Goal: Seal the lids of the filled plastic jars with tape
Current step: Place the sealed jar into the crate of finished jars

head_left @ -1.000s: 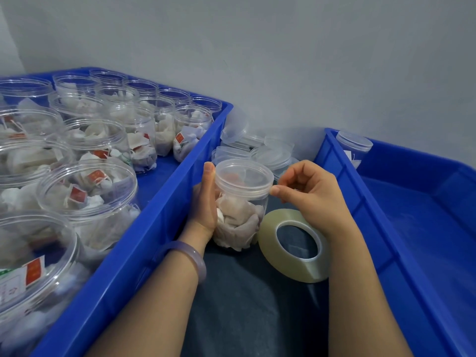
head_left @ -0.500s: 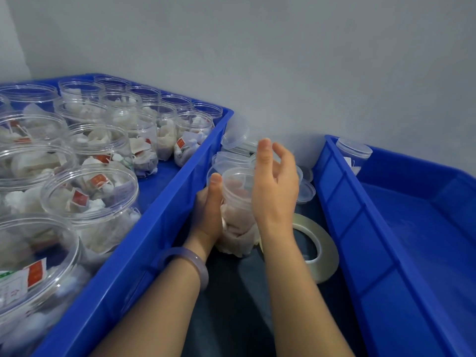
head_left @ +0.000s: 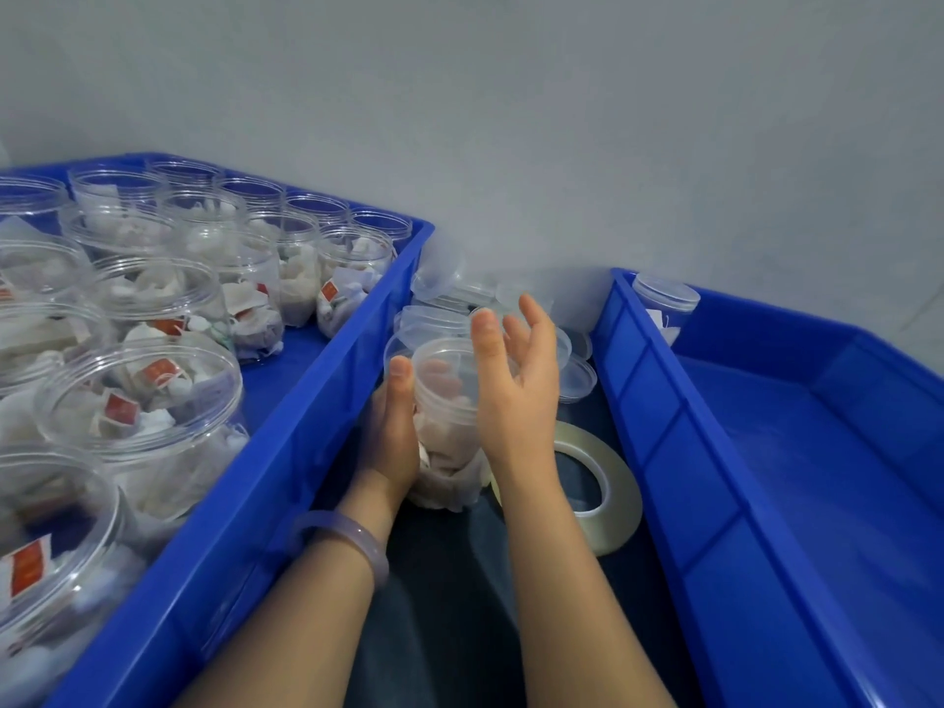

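Left hand [head_left: 391, 426] grips filled jar [head_left: 447, 396]; right hand [head_left: 521, 385] open, fingers spread.
Jar stands between left bin [head_left: 286, 452] and right bin [head_left: 664, 452], tape roll [head_left: 626, 503] flat just beside it (right palm touching jar: cannot tell).

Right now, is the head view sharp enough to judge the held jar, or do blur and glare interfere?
Head view: soft, even light, no hard shadows; right hand and held jar slightly blurred; wide-angle distortion stretches the near jars; mild sheen on tape roll.
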A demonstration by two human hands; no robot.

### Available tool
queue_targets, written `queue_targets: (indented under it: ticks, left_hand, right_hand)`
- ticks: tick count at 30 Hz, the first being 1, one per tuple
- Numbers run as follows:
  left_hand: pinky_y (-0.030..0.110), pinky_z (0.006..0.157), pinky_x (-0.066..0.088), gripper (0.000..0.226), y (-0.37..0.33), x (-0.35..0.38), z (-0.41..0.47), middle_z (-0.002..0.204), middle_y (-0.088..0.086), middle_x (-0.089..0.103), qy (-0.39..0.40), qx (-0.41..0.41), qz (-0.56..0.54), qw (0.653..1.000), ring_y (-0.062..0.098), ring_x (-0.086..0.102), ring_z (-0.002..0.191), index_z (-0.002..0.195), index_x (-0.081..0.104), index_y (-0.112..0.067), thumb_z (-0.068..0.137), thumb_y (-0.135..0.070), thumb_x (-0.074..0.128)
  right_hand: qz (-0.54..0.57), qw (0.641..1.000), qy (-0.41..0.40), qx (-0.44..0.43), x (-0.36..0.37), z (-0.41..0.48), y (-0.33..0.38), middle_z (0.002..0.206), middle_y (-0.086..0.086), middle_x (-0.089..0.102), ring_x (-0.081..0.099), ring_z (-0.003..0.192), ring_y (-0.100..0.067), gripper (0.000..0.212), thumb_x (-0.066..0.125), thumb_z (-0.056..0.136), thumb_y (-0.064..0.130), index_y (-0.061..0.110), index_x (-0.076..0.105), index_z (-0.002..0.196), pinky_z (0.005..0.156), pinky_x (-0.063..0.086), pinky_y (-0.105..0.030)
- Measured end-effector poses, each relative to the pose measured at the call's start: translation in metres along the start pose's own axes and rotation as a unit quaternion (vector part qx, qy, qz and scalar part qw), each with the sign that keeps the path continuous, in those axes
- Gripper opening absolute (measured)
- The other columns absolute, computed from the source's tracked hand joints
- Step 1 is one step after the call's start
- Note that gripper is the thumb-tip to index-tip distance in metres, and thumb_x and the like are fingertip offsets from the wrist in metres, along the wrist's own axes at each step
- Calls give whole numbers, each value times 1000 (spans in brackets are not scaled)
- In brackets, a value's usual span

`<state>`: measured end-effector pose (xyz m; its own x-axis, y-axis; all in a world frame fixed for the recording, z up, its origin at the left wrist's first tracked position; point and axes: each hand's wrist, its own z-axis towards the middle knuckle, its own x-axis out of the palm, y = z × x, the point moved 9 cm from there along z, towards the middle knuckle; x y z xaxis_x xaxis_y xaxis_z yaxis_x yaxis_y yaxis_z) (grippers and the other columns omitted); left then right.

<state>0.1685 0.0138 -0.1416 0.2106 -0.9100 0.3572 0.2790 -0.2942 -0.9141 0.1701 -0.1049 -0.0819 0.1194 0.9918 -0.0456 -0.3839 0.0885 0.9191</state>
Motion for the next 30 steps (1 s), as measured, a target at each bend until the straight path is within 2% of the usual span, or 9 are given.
queue_targets:
  ticks: [4,7,10,13,15,19,23,26,30]
  left_hand:
    - [54,101,43,55,-12,4,-2,118,19,62,13,45,-11,999,33,58,112,115,58,-9,84,-50,38]
    - [33,99,47,33,-45,3,3,115,4,62,-21,124,27,992,21,58,113,109,58,-21,81,-31,43]
    - [16,86,49,34,-63,18,15,107,-7,66,17,104,57,993,5,63,101,100,63,-28,82,-54,48]
    - [12,74,49,11,-64,21,17,88,-11,69,-15,100,138,985,-4,63,82,89,68,-24,92,-25,58]
    - [8,71,47,17,-66,17,13,78,-14,69,-50,117,134,983,-7,62,74,86,68,-21,93,-12,55]
    - [8,77,45,15,-67,23,9,94,-8,67,27,126,112,985,-5,62,85,100,64,-15,95,-11,51]
    - [8,69,44,7,-63,16,7,89,-6,65,-19,136,186,973,4,59,83,92,63,-15,94,-17,57]
    - [12,60,44,20,-63,13,5,78,2,61,-45,140,151,978,7,56,69,81,58,-8,79,-27,52]
    - [13,67,46,21,-57,17,5,85,3,62,18,123,84,989,4,58,75,85,58,-12,77,-31,51]
  right_hand:
    - [25,998,-56,4,-12,4,-1,90,9,69,62,85,4,33,53,77,45,30,55,107,77,46,-15]
    - [24,997,-67,-10,-13,4,1,76,5,68,62,73,-4,18,48,75,32,30,53,92,71,48,-22]
    - [14,998,-57,-21,-8,4,1,80,5,69,64,78,-9,16,47,74,29,28,52,89,74,49,-28]
    - [42,998,-46,2,-6,4,-4,89,1,70,65,88,-14,20,51,74,31,28,51,94,84,51,-35]
    - [60,997,-29,24,-3,3,-6,101,3,67,62,101,-13,32,55,73,35,31,50,104,94,48,-38]
    - [75,994,10,81,2,0,-14,133,5,50,46,126,-4,66,60,72,41,25,44,134,108,38,-31]
    - [31,998,-20,59,-5,2,-12,111,3,67,60,105,-6,34,59,87,28,12,65,117,98,46,-30]
    - [31,997,-67,38,-8,0,-7,85,15,68,62,87,2,43,45,76,31,10,73,100,83,48,-19]
    - [58,995,-59,49,-7,0,-11,98,9,69,62,97,-4,43,47,75,34,13,69,105,87,47,-19]
